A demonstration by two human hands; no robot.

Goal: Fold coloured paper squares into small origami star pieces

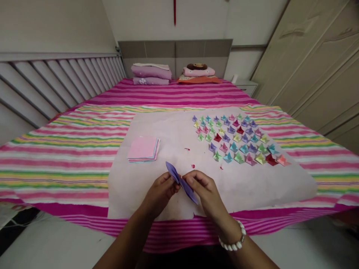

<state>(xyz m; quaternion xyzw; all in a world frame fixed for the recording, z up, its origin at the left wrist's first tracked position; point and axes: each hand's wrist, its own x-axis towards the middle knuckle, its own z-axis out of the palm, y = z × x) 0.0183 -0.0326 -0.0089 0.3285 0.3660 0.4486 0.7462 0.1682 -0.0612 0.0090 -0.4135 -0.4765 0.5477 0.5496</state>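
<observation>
A partly folded piece of purple origami paper (188,189) is held between my two hands, above the near part of a large pale sheet (174,130). With thumb and fingers my left hand (162,188) pinches it near its middle. My right hand (204,188), a white bracelet (235,239) on its wrist, grips the same paper from the right. Both hands are closed on it, and some fingertips are hidden behind the folds. Beyond my left hand lies a stack of square paper (142,148), pink on top. Several small folded paper shapes (239,157) in many colours stand in rows at the right.
Small red scraps (193,166) lie on the sheet. The sheet covers part of a bed with a striped bedspread (70,160). Folded purple bedding (151,73) and a pink pile (198,71) rest by the headboard (159,48). A slatted rail (70,76) runs along the left.
</observation>
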